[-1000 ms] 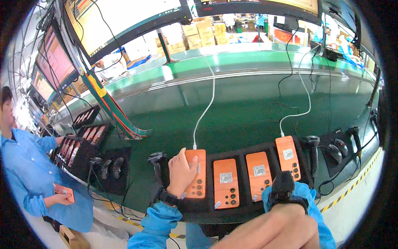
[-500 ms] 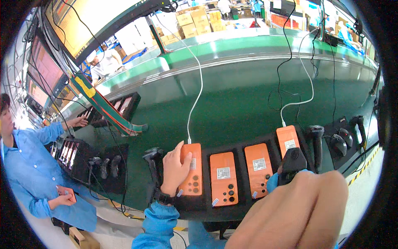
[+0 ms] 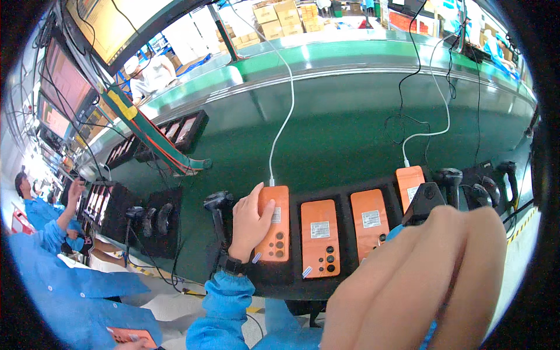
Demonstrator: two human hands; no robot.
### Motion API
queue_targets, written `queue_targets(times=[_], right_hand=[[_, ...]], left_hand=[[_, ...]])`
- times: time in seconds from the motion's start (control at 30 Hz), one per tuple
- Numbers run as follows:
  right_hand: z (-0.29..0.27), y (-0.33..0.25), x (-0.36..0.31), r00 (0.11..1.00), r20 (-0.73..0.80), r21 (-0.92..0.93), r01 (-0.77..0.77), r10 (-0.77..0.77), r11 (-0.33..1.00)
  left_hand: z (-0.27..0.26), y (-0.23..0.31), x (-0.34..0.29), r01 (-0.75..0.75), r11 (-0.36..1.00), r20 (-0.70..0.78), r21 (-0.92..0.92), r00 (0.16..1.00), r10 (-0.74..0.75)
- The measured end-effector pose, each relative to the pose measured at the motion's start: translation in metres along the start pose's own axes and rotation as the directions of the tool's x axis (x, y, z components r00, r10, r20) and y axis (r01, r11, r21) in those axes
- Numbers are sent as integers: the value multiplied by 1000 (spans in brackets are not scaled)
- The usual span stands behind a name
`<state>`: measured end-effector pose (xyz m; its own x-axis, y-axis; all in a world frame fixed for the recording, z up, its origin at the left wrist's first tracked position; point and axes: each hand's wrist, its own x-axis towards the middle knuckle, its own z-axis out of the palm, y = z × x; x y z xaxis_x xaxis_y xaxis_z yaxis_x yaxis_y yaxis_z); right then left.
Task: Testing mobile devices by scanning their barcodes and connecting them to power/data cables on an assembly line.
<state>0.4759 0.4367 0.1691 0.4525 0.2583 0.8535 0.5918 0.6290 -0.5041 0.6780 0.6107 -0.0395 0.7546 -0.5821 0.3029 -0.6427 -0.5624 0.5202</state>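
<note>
My left hand (image 3: 251, 217) lies with fingers stretched along the left side of an orange phone (image 3: 279, 233), its thumb on the phone's back. A white cable (image 3: 272, 166) is plugged into that phone's top edge. My right hand (image 3: 420, 274) is large and close in the foreground, fingers curled. A black device (image 3: 427, 201) sticks out beyond its knuckles, its lower end hidden. Two more orange phones (image 3: 321, 252) (image 3: 368, 213) lie face down between the hands on a black mat. Another orange phone (image 3: 409, 178), also cabled, is partly covered behind the black device.
Handheld scanners (image 3: 219, 201) (image 3: 450, 178) stand either side of the phones. Black trays (image 3: 186, 131) and a green post (image 3: 151, 146) are at left. Monitors (image 3: 116, 29) hang above. A co-worker's hand holds an orange phone (image 3: 131, 337) at lower left.
The view has shifted, so the phones sit higher in it. My left hand stays on its phone. My right hand and the black device cover more of the right-hand phones. The co-worker at left has moved.
</note>
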Motion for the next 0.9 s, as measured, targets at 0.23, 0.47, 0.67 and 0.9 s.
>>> queue_targets(times=[0.23, 0.47, 0.67, 0.9], right_hand=[[-10, 11, 8, 996, 48, 2, -69, 69, 998], [4, 23, 14, 995, 73, -171, -58, 72, 984], [22, 22, 9, 983, 63, -616, -100, 175, 781], [32, 23, -29, 920, -53, -932, -185, 389, 312]], left_hand=[[-5, -5, 5, 12, 1000, -33, 14, 999, -12], [2, -12, -2, -86, 995, -108, 48, 990, 90], [7, -4, -7, -118, 990, -147, 80, 981, 129], [4, -11, -7, -77, 995, -215, -61, 975, 62]])
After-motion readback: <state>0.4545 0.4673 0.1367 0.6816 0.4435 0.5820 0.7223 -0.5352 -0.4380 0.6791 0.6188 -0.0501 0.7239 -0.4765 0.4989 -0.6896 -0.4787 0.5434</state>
